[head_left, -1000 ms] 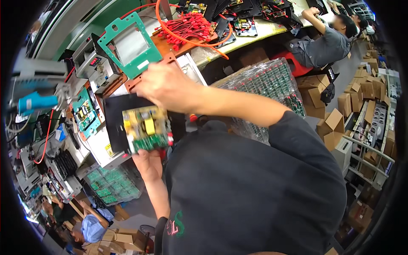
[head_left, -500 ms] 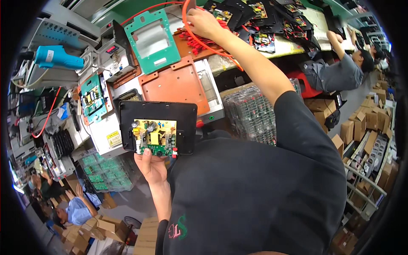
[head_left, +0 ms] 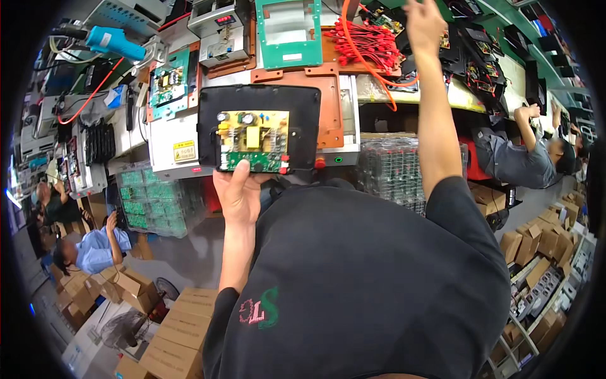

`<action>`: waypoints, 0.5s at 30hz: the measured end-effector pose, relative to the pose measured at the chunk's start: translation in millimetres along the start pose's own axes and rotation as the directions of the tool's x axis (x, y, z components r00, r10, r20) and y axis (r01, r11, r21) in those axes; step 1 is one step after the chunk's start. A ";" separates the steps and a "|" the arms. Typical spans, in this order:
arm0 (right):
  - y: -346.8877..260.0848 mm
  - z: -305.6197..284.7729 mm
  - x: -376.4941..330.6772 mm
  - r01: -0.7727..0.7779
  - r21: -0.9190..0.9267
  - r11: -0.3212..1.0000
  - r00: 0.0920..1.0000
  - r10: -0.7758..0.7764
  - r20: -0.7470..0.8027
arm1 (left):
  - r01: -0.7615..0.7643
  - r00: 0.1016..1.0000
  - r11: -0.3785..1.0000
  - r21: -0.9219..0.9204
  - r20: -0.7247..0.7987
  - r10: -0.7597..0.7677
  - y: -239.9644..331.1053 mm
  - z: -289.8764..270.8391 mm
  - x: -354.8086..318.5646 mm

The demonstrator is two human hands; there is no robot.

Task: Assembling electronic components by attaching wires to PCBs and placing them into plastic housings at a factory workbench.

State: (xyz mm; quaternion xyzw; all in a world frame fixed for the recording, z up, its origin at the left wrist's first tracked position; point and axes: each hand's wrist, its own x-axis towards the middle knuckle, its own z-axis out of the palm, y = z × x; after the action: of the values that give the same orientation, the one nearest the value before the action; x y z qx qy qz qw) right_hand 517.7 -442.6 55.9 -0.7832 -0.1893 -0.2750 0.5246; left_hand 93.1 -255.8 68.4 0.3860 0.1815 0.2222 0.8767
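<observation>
**Desk:** What is in hand at the centre?

**Photographer:** One yellow and green circuit board (head_left: 254, 141), seated in a black tray (head_left: 259, 129). The left hand (head_left: 240, 192) holds the tray's lower edge, thumb on top near the board's bottom edge, fingers underneath; the grip is pressed onto the tray, held in front of the chest above the counter (head_left: 467, 95).

**Desk:** And the other hand?

**Photographer:** The right hand (head_left: 424, 19) is stretched far forward over the counter, at a bundle of red wires (head_left: 369, 44). Its fingers are cut off by the frame's top edge, so I cannot tell how that grip stands.

**Desk:** What surrounds them?

**Photographer:** One orange plate (head_left: 328, 104) just behind the tray, one green frame (head_left: 288, 31) beyond it, one blue tool (head_left: 113, 41) at far left. Two other people sit at the left, one at the right. Cardboard boxes (head_left: 180, 331) lie on the floor below.
</observation>
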 end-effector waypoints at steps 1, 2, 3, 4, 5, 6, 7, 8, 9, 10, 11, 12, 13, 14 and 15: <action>-27.3 -24.9 -7.3 -0.197 -0.014 0.980 0.980 0.197 0.022 | -0.030 0.999 0.999 0.039 -0.023 0.031 1.6 0.6 0.1; -36.8 -41.3 -19.8 -0.127 -0.003 0.992 0.983 0.126 0.137 | -0.051 0.998 0.996 0.075 -0.035 0.054 0.6 2.6 1.7; -43.9 -49.0 -39.5 -0.067 0.030 0.997 0.961 0.057 0.270 | -0.075 0.994 0.990 0.121 -0.071 0.084 -1.4 1.9 -3.1; -74.1 -60.5 -63.2 -0.220 0.095 0.971 0.906 0.166 0.390 | -0.094 0.989 0.987 0.132 -0.102 0.108 0.3 9.7 -3.0; -109.2 -64.6 -90.6 -0.376 0.143 0.915 0.824 0.260 0.504 | -0.128 0.984 0.978 0.165 -0.098 0.146 -0.2 14.5 -1.6; -137.9 -71.9 -107.5 -0.151 0.173 0.973 0.825 0.028 0.564 | -0.156 0.980 0.968 0.194 -0.094 0.177 -1.7 17.2 -1.7; -160.7 -75.5 -117.9 0.075 0.216 0.973 0.766 -0.195 0.613 | -0.183 0.975 0.957 0.226 -0.087 0.207 -2.3 20.8 -2.3; -172.6 -73.8 -128.3 0.123 0.247 0.961 0.748 -0.253 0.613 | -0.183 0.969 0.948 0.260 -0.114 0.219 -3.3 23.2 -1.5; -179.7 -70.7 -135.4 0.171 0.280 0.945 0.725 -0.313 0.613 | -0.177 0.970 0.928 0.328 -0.103 0.222 -1.4 26.1 -2.9; -181.9 -67.3 -140.0 0.193 0.272 0.943 0.732 -0.323 0.599 | -0.206 0.962 0.906 0.370 -0.093 0.257 -2.9 29.5 -2.9; -182.6 -65.6 -144.1 0.215 0.265 0.940 0.737 -0.335 0.587 | -0.235 0.952 0.881 0.410 -0.084 0.294 -5.2 31.7 -3.4; -183.1 -65.3 -146.1 0.237 0.263 0.935 0.726 -0.350 0.592 | -0.269 0.943 0.858 0.437 -0.060 0.326 -6.4 33.4 -4.1; -183.3 -65.6 -147.9 0.250 0.246 0.936 0.718 -0.350 0.601 | -0.303 0.932 0.833 0.462 -0.037 0.360 -7.4 34.6 -5.2; -183.3 -66.1 -149.6 0.264 0.230 0.937 0.710 -0.350 0.611 | -0.337 0.920 0.806 0.486 -0.014 0.393 -8.1 35.7 -7.0; -182.0 -67.8 -149.9 0.283 0.203 0.937 0.703 -0.347 0.620 | -0.330 0.921 0.792 0.513 -0.010 0.391 -9.0 38.8 -8.1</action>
State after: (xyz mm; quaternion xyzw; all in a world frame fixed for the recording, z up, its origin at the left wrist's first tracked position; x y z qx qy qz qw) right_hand 279.0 -437.8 112.3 -0.7601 -0.5022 -0.0642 0.4075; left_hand 107.6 -288.7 87.5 0.6143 0.2063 0.3524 0.6752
